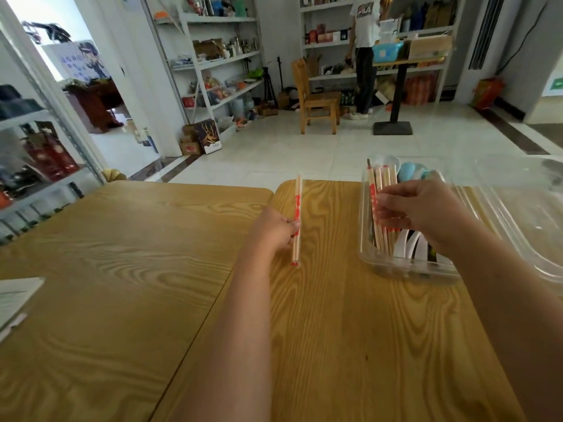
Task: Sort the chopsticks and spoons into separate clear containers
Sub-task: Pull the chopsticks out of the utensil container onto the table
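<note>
Left grip pinching a chopstick pair, you're pinching more chopsticks with the right grip inside the clear container; be lifting sticks only, leaving spoons lying beyond that grip.

Two wooden tables stand edge to edge, with white papers on the left one. Beyond them, on the tiled floor, are a wooden chair, white shelves full of goods, and a person standing near a tall black-footed table.
</note>
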Tool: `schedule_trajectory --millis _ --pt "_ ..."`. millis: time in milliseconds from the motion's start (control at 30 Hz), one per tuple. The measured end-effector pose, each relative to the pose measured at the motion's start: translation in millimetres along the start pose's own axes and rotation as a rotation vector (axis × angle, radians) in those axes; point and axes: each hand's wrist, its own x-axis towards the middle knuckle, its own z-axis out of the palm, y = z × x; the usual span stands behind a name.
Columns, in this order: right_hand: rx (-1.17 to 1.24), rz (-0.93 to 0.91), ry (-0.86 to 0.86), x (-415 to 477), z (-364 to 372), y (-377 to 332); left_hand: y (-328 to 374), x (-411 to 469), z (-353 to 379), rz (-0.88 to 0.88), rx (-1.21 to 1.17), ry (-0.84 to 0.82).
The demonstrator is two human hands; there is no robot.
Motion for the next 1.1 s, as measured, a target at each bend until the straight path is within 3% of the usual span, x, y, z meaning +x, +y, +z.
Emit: schedule_trajectory --millis 233,433,667,933,1100 --pt "-0.059 -0.001 0.001 5.0 -3.5 5.4 -4.5 -3.1 1.3 -0.023 0.147 0.089" --pt "-0.05 0.0 0.037 7.0 -11.5 4.8 1.8 -5.3 -1.1 0.066 0.062 0.149" --pt "-0.111 -0.004 0.107 8.2 -18.4 0.0 38.7 -22.9 19.9 0.203 -0.165 0.022" --pt "-0.59 -0.001 0.153 24.8 -15.7 17.4 83.4 -46.5 62.6 0.318 -0.171 -0.147" --pt "-0.696 -0.002 0.141 29.6 -8.6 28.7 78.6 -44.0 69.8 0.28 -0.146 -0.155"
